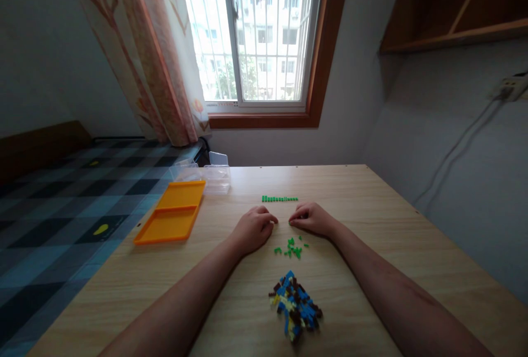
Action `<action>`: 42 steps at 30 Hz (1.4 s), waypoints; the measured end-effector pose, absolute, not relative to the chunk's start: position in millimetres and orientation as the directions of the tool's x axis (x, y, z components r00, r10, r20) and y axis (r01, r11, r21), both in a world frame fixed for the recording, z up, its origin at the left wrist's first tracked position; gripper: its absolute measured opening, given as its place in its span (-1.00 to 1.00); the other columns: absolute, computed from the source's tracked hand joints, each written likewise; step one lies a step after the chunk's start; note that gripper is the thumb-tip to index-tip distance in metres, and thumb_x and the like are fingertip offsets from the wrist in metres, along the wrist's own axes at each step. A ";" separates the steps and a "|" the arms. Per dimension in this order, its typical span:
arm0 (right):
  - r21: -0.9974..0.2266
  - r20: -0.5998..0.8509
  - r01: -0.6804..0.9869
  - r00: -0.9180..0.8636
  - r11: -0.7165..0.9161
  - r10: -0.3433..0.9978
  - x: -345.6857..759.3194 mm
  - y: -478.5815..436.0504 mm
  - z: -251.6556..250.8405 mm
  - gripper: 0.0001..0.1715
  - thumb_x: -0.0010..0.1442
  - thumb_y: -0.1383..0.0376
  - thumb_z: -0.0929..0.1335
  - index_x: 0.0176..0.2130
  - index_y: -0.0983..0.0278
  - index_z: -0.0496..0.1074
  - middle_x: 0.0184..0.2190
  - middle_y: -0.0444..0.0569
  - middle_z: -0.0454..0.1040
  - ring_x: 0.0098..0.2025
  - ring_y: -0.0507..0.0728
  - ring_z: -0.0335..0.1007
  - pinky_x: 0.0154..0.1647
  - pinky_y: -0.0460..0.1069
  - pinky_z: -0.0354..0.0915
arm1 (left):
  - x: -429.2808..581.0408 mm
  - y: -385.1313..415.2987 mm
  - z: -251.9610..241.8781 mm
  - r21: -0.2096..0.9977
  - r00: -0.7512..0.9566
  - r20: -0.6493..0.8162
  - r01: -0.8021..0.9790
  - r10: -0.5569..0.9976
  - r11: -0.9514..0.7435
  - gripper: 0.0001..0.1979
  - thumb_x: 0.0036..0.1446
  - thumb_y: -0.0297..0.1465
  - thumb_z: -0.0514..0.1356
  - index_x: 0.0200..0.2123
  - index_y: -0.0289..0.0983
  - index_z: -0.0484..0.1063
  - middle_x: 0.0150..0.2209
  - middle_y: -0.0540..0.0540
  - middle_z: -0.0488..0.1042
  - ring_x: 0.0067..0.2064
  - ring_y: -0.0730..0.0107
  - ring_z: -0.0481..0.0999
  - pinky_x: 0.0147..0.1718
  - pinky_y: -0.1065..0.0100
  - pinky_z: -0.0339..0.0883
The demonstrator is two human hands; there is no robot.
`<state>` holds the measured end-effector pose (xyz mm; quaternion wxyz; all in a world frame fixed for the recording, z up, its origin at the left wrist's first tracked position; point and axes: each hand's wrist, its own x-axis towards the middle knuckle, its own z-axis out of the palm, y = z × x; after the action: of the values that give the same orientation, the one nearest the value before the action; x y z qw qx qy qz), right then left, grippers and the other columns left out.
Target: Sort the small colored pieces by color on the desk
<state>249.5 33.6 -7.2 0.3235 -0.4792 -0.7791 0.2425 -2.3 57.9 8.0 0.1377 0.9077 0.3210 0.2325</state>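
Note:
My left hand [256, 229] rests on the table, its index finger reaching out loosely and the other fingers curled. Nothing shows between its fingertips. Opposite it, my right hand [312, 218] lies with thumb and index finger pinched together at the tabletop; what they hold, if anything, is too small to make out. Just beyond both hands runs a neat row of small green building bricks [279, 199], taller at its left end. Nearer to me, between my forearms, lie loose green bricks [293, 248]. Closer still sits a heap of blue, brown and yellow bricks [295, 305].
An orange two-part tray [171, 225] lies at the table's left edge. Behind it stand clear plastic boxes [217, 179]. The wooden table [371, 225] meets a bed [82, 203] on the left. A cable [454, 150] hangs along the right wall.

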 end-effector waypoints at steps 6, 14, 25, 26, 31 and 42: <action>-0.555 0.336 0.797 -0.049 0.240 0.940 269.7 44.9 -10.0 -0.78 0.18 0.22 0.38 -0.28 0.18 0.66 -0.29 -0.04 0.64 -0.23 0.15 0.51 -0.16 -0.01 0.34 | -2.7 57.8 9.0 0.406 0.682 0.322 0.526 0.656 -0.747 -0.75 0.15 -0.48 0.15 -0.22 -0.18 0.62 -0.22 -0.11 0.51 -0.15 0.27 0.47 -0.06 0.26 0.36; -0.441 0.337 0.896 0.119 0.045 0.934 274.8 64.5 -15.9 -0.73 0.23 0.15 0.35 -0.24 0.13 0.65 -0.20 -0.03 0.65 -0.13 0.21 0.53 -0.21 0.00 0.33 | -2.8 56.7 9.1 0.409 0.678 0.327 0.526 0.658 -0.746 -0.74 0.16 -0.49 0.14 -0.22 -0.17 0.62 -0.22 -0.10 0.51 -0.13 0.26 0.48 -0.06 0.26 0.36; -0.503 0.418 0.859 0.143 0.098 0.897 276.8 63.9 -14.9 -0.70 0.24 0.21 0.32 -0.20 0.21 0.64 -0.19 -0.01 0.64 -0.19 0.15 0.51 -0.15 -0.01 0.33 | -2.2 57.6 7.8 0.403 0.677 0.328 0.530 0.659 -0.746 -0.73 0.15 -0.51 0.13 -0.19 -0.18 0.61 -0.20 -0.11 0.52 -0.13 0.26 0.48 -0.07 0.27 0.36; -0.510 0.418 0.854 0.145 0.099 0.897 276.7 63.2 -14.5 -0.70 0.24 0.22 0.32 -0.21 0.21 0.65 -0.20 -0.01 0.64 -0.20 0.15 0.51 -0.16 -0.02 0.33 | -2.1 57.7 7.9 0.404 0.677 0.326 0.531 0.660 -0.744 -0.73 0.15 -0.51 0.14 -0.20 -0.18 0.61 -0.20 -0.11 0.52 -0.13 0.25 0.48 -0.07 0.27 0.36; -0.456 0.353 0.885 0.089 0.088 0.931 271.2 57.7 -8.7 -0.72 0.20 0.21 0.33 -0.26 0.16 0.66 -0.24 -0.06 0.63 -0.24 0.12 0.49 -0.25 -0.06 0.28 | -1.6 57.9 8.5 0.405 0.678 0.318 0.535 0.663 -0.741 -0.74 0.16 -0.50 0.13 -0.21 -0.18 0.61 -0.20 -0.11 0.52 -0.13 0.25 0.48 -0.06 0.26 0.35; -0.455 0.376 0.883 0.077 0.112 0.923 269.0 56.2 -9.0 -0.73 0.21 0.23 0.34 -0.24 0.13 0.66 -0.27 -0.09 0.61 -0.27 0.09 0.48 -0.28 -0.06 0.25 | -1.5 56.6 10.1 0.408 0.677 0.308 0.541 0.669 -0.735 -0.74 0.17 -0.48 0.13 -0.20 -0.18 0.61 -0.19 -0.12 0.51 -0.11 0.24 0.48 -0.04 0.26 0.35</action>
<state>269.0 56.2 -9.0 0.3088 -0.6656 -0.6787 0.0324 -1.5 56.6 10.1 0.1429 0.9044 0.3344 0.2229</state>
